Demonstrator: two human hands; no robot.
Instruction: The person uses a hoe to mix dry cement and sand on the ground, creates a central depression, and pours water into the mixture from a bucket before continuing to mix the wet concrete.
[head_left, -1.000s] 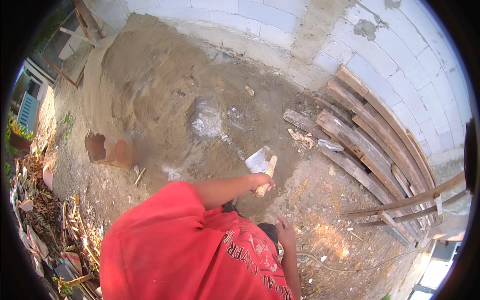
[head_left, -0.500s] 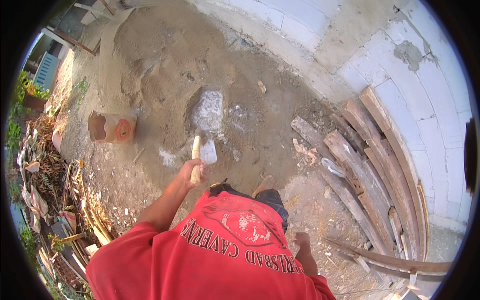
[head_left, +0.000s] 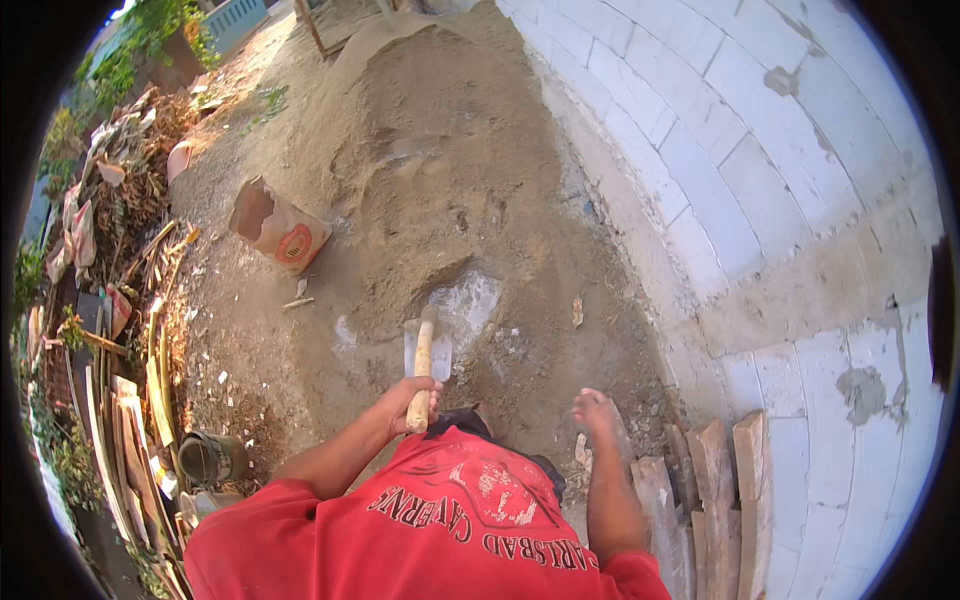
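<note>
My left hand (head_left: pixel 418 396) is closed round the wooden handle of a hoe (head_left: pixel 424 365). Its flat, pale metal blade lies low over the ground beneath the handle. Just beyond the blade, a patch of whitish-grey powder (head_left: pixel 468 303) fills a hollow in the brown sand heap (head_left: pixel 440 170). Off to the right, my right hand (head_left: pixel 594 409) is held out over the dirt with nothing in it. Its fingers look loosely bent and apart, slightly blurred.
A torn brown paper sack (head_left: pixel 282 230) stands to the left of the sand. A pale block wall (head_left: pixel 720 150) runs along the right, with weathered planks (head_left: pixel 712 490) at its foot. Debris, wood strips (head_left: pixel 158 370) and a dirty bucket (head_left: pixel 215 458) line the left.
The view has swung right, so the wall fills more of it and the bucket shows. My right hand has risen from beside my body to farther forward. My left hand still grips the hoe.
</note>
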